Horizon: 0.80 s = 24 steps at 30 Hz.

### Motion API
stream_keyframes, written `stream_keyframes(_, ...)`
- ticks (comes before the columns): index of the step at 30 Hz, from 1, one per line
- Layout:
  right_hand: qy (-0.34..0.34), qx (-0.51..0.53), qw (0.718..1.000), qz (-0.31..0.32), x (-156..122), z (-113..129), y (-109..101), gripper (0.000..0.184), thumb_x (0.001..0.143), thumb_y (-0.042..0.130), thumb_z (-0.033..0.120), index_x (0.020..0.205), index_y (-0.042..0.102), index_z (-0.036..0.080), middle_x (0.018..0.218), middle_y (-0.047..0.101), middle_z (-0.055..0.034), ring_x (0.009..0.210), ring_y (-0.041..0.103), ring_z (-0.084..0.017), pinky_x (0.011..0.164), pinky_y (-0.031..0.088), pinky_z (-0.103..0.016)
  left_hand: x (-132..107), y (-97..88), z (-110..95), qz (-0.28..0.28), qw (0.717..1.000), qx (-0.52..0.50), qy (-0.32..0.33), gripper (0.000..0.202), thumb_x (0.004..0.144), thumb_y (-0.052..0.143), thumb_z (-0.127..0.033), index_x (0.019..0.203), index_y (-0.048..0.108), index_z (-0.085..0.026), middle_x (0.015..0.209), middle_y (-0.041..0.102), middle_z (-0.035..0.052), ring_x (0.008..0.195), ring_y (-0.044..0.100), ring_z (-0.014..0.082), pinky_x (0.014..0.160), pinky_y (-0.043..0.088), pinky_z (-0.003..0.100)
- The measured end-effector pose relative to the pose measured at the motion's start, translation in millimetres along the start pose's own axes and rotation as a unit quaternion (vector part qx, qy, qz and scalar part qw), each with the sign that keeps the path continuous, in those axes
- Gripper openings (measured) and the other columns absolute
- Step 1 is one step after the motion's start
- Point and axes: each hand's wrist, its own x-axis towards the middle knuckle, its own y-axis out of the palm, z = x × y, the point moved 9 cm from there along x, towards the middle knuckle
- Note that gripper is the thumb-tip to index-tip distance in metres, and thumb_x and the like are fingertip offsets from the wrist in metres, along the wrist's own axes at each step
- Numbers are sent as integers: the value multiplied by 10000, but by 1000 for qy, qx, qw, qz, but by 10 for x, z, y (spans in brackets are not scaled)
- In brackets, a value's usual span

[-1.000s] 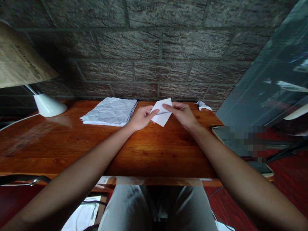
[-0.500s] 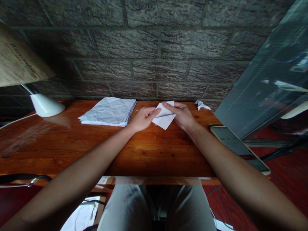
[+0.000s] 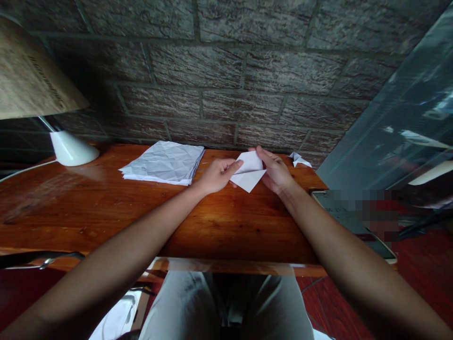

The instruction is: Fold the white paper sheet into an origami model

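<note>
Left hand: the left hand point(image 3: 217, 174) is curled, thumb and fingers pinching the left edge of the folded white paper point(image 3: 250, 174).
Right hand: the right hand point(image 3: 276, 173) grips the paper's right side, with fingers reaching to its top corner.
Paper: it is held between both hands at the far middle of the wooden desk point(image 3: 106, 208), its point toward the person.
Left of it: a stack of creased sheets point(image 3: 163, 163) lies near the left hand, and a white lamp base point(image 3: 72, 148) stands farther off.
Right of it: a small paper scrap point(image 3: 299, 159) lies by the brick wall point(image 3: 226, 71), and a phone point(image 3: 354, 222) sits at the desk's edge.
In the way: nothing covers the paper but the fingers.
</note>
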Motion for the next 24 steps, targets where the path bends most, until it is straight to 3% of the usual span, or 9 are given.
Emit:
stream_keyframes(8, 37, 54, 998, -2, 22, -121, -8, 442, 632, 873, 589, 823, 734, 216, 829, 766, -43, 876, 705, -240, 778, 554, -361, -4, -21, 75, 12, 1000, 11, -6, 588, 900, 496, -724, 699, 591, -180, 585, 631, 8, 518, 594, 132, 499, 437, 242)
stream_keyframes(15, 10, 20, 997, -72, 68, -35, -291, 458, 720, 785, 668, 890, 737, 245, 907, 764, -32, 844, 686, -174, 711, 526, -287, -7, -126, 108, -20, 999, 19, -20, 573, 897, 520, -712, 718, 619, -176, 593, 647, 10, 515, 597, 132, 500, 437, 244)
stream_keyframes(20, 25, -4, 999, 37, -22, -63, 47, 501, 566, 908, 592, 854, 760, 211, 907, 781, -43, 831, 689, -193, 756, 524, -313, -14, -132, 101, -23, 999, 40, -6, 553, 908, 533, -685, 712, 620, -175, 574, 651, 12, 512, 573, 127, 487, 393, 236)
stream_keyframes(24, 20, -2, 1000, 13, -30, -69, 56, 502, 575, 879, 635, 774, 754, 192, 805, 771, -46, 709, 657, -174, 686, 508, -307, -18, -107, 100, -21, 999, 44, -12, 543, 903, 547, -681, 700, 610, -181, 574, 637, 4, 510, 584, 126, 492, 408, 234)
